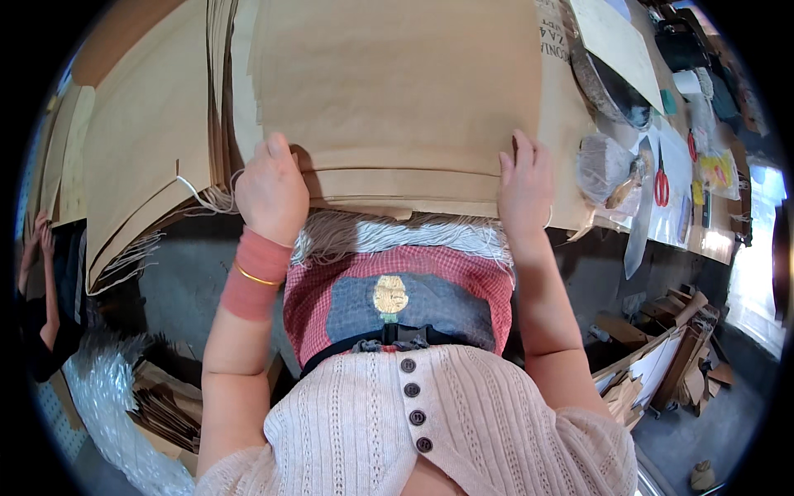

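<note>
A stack of brown kraft paper sheets (397, 91) lies in front of me, with the folded near edge of the top one running between my hands. My left hand (271, 190) is closed at the left near corner of the paper, its fingertips turned under and partly hidden. At the right near corner my right hand (527, 186) has its thumb and bent fingers closed on the paper edge. White strings (397, 240) hang in a thick fringe below the stack's front edge, over my red checked apron (310, 289).
Another paper stack with strings (149, 132) stands to the left. At the right lie red-handled scissors (662, 183), a plastic-wrapped bundle (602, 161) and a dark tray-like container (612, 83). Bubble wrap (112, 405) sits low left; another person's arms (45, 273) show at far left.
</note>
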`<act>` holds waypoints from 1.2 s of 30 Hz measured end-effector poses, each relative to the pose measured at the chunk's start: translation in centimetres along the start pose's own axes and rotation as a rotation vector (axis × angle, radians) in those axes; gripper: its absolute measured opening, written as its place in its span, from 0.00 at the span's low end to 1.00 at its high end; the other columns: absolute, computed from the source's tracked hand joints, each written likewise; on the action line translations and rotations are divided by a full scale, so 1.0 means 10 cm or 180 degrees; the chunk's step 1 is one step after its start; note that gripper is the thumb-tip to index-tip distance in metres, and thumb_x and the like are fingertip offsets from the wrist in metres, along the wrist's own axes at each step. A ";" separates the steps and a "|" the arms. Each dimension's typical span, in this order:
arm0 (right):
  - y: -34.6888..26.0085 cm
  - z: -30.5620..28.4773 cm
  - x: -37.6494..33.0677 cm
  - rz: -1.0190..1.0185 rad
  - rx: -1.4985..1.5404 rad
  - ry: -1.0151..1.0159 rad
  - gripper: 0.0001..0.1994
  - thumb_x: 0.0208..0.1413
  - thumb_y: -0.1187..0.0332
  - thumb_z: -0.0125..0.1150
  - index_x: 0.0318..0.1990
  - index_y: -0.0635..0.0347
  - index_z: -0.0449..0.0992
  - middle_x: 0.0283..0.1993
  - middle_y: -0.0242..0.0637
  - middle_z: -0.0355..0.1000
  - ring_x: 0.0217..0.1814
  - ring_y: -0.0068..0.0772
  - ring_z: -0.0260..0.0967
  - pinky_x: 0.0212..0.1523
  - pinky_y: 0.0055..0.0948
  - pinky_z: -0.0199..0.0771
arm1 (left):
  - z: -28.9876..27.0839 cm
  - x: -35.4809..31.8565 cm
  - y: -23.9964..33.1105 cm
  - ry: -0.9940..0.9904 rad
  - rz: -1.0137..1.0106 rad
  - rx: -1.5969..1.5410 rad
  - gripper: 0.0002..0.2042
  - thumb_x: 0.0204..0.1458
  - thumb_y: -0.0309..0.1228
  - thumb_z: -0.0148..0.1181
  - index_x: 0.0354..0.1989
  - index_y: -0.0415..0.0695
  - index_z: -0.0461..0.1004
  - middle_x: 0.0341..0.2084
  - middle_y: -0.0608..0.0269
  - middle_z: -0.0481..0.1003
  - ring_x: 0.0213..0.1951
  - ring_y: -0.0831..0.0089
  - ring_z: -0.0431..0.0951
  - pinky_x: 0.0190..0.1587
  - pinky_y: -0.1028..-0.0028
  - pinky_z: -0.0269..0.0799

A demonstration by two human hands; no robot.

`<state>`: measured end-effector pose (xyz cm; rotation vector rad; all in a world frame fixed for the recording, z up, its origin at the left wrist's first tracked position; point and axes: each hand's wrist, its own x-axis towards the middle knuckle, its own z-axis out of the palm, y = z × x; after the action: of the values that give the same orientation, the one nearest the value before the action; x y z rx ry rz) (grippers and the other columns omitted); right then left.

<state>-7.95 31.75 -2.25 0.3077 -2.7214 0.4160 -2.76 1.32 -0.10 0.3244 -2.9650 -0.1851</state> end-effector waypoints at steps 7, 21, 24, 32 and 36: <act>-0.74 -0.10 -0.19 -0.0859 0.0475 -0.1448 0.37 0.53 0.53 0.55 0.65 0.67 0.52 0.69 0.49 0.49 0.73 0.44 0.42 0.70 0.41 0.38 | -0.03 -0.27 0.44 -0.0906 0.1448 -0.0457 0.46 0.43 0.50 0.60 0.64 0.30 0.48 0.64 0.40 0.50 0.66 0.50 0.49 0.67 0.58 0.44; 0.15 -0.58 -0.10 0.1697 0.2758 0.0188 0.16 0.53 0.78 0.53 0.50 0.68 0.68 0.53 0.46 0.68 0.57 0.39 0.65 0.57 0.33 0.64 | -0.01 -0.31 -0.33 0.0031 0.0050 -0.1936 0.35 0.50 0.37 0.62 0.61 0.29 0.53 0.54 0.38 0.62 0.56 0.54 0.64 0.56 0.62 0.61; 0.30 -1.18 -0.01 0.1986 0.4811 -0.0961 0.29 0.45 0.80 0.49 0.59 0.71 0.60 0.58 0.45 0.65 0.62 0.36 0.62 0.61 0.32 0.61 | -0.24 -0.38 -0.37 -0.0410 -0.1076 -0.4303 0.21 0.51 0.29 0.61 0.51 0.32 0.64 0.29 0.57 0.74 0.30 0.72 0.73 0.33 0.71 0.71; 0.13 -0.16 -0.35 0.0719 0.1965 -0.0526 0.14 0.58 0.75 0.49 0.51 0.72 0.68 0.39 0.41 0.74 0.41 0.25 0.71 0.41 0.25 0.71 | -0.96 -0.55 -0.48 0.1209 0.1067 -0.1334 0.06 0.50 0.28 0.57 0.23 0.43 0.69 0.13 0.58 0.66 0.16 0.59 0.68 0.20 0.63 0.64; -0.86 -0.17 -0.02 -0.0018 0.2759 -0.0412 0.16 0.59 0.73 0.48 0.54 0.70 0.67 0.34 0.44 0.74 0.37 0.28 0.72 0.36 0.29 0.71 | -1.11 -1.06 -1.11 0.1882 -0.0583 -0.1286 0.09 0.56 0.28 0.52 0.25 0.39 0.70 0.16 0.55 0.68 0.18 0.60 0.68 0.22 0.67 0.62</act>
<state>-4.97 24.25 1.28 0.5694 -2.4912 1.6077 11.51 -8.21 7.81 0.4922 -2.2505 -0.5853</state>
